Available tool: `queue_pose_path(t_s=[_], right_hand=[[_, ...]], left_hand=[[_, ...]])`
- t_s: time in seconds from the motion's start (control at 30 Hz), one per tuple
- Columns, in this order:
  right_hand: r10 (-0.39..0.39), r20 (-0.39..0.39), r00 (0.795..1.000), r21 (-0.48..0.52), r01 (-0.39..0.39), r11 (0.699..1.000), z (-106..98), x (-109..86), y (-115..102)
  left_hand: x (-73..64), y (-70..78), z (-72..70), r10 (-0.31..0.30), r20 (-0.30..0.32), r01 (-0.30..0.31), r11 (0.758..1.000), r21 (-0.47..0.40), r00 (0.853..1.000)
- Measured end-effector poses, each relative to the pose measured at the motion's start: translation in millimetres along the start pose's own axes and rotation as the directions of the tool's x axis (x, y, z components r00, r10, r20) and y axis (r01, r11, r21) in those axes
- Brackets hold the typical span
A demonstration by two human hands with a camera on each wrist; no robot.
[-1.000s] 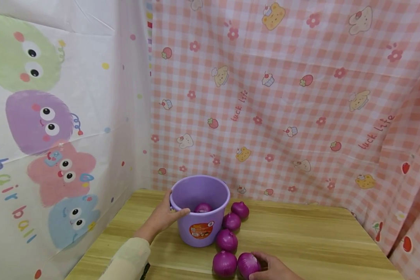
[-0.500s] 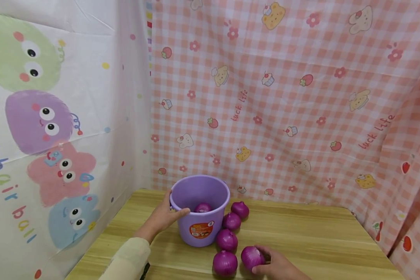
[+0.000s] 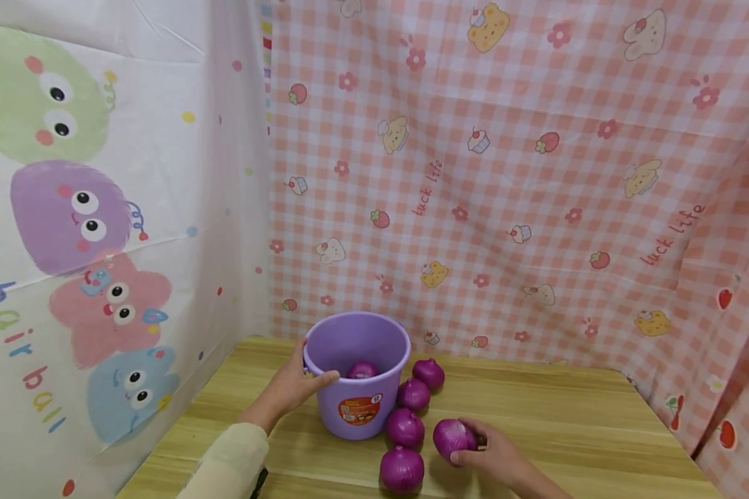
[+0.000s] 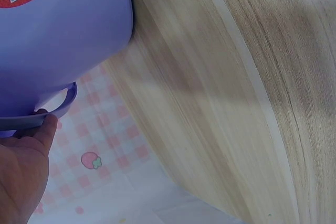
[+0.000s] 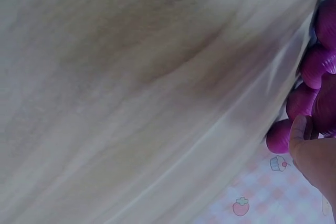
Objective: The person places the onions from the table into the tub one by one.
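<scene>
In the head view a purple bucket (image 3: 383,398) with a red label stands upright on the table. My left hand (image 3: 290,388) grips its rim on the left, thumb over the edge. The left wrist view shows the fingers (image 4: 48,127) at the bucket's rim and side handle (image 4: 71,98). A red onion (image 3: 362,371) lies inside the bucket. My right hand (image 3: 493,452) holds another red onion (image 3: 453,441) between thumb and fingers, right of the row. Several more red onions (image 3: 402,469) line the bucket's right side. In the right wrist view the held onion (image 5: 325,106) overlaps the row.
The wooden table (image 3: 555,416) stretches out to the right of the onions. Behind it hangs a pink checked cloth (image 3: 505,187), and a white cartoon-printed cloth (image 3: 181,173) hangs at the left. A dark strap (image 3: 259,483) shows under the left sleeve.
My right hand has moved the onion away from the front onion of the row, slightly right and farther up the table. The left hand and the bucket have stayed put.
</scene>
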State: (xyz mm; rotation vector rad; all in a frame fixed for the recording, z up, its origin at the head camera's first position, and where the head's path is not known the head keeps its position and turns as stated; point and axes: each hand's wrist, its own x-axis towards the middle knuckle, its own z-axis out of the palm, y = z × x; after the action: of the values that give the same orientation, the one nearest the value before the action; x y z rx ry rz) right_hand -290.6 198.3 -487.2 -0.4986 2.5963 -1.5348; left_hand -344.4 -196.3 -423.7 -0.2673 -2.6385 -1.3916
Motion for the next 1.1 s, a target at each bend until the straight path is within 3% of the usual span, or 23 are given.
queue_pose_path(t_s=[0.3,1.1], right_hand=[[-0.031,-0.02,0.999,0.034,0.032,0.999,-3.2,4.0,-8.3],[-0.006,-0.033,0.999,0.049,0.007,0.999,-6.6,21.3,-53.6]], left_hand=[[0.5,-0.1,0.0,0.012,-0.001,-0.012,1.0,-0.02,1.0],[0.1,0.7,-0.3,0.017,0.0,-0.017,0.999,-0.036,1.0]])
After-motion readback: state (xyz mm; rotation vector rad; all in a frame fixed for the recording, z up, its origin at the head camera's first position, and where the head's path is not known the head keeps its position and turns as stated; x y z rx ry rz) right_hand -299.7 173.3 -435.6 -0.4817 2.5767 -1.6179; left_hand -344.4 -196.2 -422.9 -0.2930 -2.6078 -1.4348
